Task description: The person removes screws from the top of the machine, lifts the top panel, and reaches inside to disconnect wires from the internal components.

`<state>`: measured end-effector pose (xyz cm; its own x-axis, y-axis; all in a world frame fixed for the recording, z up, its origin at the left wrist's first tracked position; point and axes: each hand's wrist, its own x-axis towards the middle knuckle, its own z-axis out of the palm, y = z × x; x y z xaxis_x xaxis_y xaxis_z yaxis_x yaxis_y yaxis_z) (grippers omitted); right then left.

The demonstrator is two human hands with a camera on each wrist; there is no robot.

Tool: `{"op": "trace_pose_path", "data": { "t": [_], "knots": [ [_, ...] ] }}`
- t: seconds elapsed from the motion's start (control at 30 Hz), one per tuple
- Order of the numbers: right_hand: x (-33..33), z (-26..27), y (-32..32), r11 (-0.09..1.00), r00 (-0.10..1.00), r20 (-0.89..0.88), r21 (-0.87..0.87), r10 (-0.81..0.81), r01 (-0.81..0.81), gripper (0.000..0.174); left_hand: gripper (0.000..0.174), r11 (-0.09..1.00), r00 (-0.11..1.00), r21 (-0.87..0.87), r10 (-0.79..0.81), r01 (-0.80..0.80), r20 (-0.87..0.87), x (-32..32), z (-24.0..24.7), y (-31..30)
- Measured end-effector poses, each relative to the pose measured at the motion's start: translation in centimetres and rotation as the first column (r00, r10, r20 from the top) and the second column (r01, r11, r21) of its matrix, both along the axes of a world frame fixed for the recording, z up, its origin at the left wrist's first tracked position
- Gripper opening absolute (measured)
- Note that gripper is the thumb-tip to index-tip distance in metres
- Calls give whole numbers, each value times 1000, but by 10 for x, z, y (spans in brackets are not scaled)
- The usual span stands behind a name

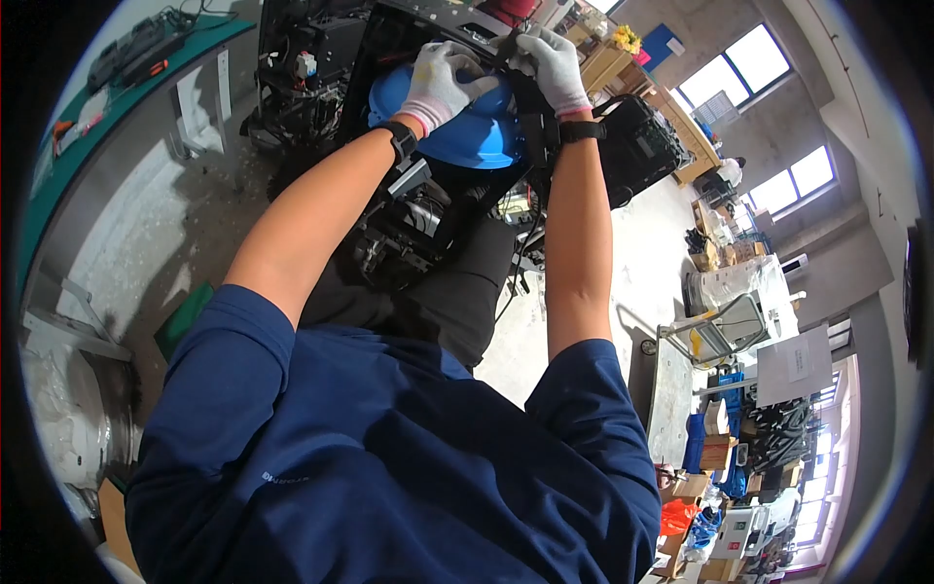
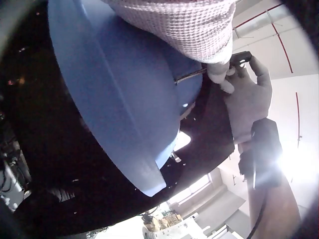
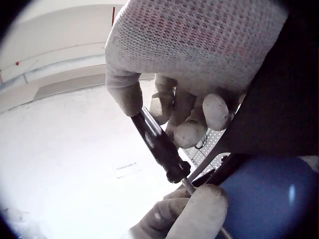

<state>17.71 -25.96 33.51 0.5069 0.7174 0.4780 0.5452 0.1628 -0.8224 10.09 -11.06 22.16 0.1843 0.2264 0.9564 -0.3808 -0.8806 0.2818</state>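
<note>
My gloved right hand (image 1: 553,73) grips the black handle of a screwdriver (image 3: 157,144), fingers curled around it. My gloved left hand (image 1: 440,86) pinches its thin metal shaft between thumb and finger; those fingertips (image 3: 202,211) show just below the handle in the right wrist view. The shaft (image 2: 190,75) crosses in front of a large, smooth blue rounded piece (image 1: 477,143), which sits within a black housing (image 2: 99,184). In the left wrist view, the left hand (image 2: 179,27) is above the blue piece and the right hand (image 2: 247,102) is beyond it. The screwdriver's tip cannot be made out clearly.
Dark machine parts and cables (image 1: 413,219) lie below the housing, over my lap. A green-topped bench (image 1: 58,161) with tools stands at the left. A black unit (image 1: 642,146) is right of my forearm, and a cart (image 1: 715,336) stands farther right.
</note>
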Motion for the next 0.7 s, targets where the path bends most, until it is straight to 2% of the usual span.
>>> {"op": "trace_pose_path", "data": {
  "t": [0.03,0.07,0.23,0.3,0.37,0.4,0.47,0.53,0.6,0.67,0.7],
  "knots": [
    [-2,0,0,1000,1000,0,0,0,0,14,27,976,985,-145,-168,160,-45,3,-1,0],
    [-4,0,1,1000,1000,21,-3,-14,14,14,25,907,940,-293,-335,303,-65,6,-1,0],
    [-3,1,0,997,994,85,-34,-68,71,14,24,922,948,-288,-300,258,-110,-6,3,-4],
    [-6,0,1,998,999,8,51,-48,48,13,24,935,957,-266,-271,235,-108,-9,6,-4],
    [0,-1,1,996,999,-7,78,-34,35,12,26,994,992,-101,-44,32,-117,-3,3,-2],
    [4,-2,1,994,1000,-21,106,-21,23,13,26,994,992,-101,-44,32,-117,0,1,0],
    [13,-5,7,986,999,35,169,-8,2,17,26,951,961,-227,-243,210,-132,8,-4,4],
    [12,-5,8,973,996,92,231,2,-23,22,28,951,959,-224,-249,215,-138,9,-5,4],
    [-1,0,2,994,995,91,94,41,-50,29,31,950,956,-220,-255,220,-144,3,-3,2],
    [-4,-1,2,996,996,75,73,37,-43,27,32,989,981,-111,-114,97,-157,-3,-1,0],
    [-5,-2,3,998,998,59,53,32,-36,26,32,989,981,-111,-114,97,-157,-6,1,-1]
  ]
}}
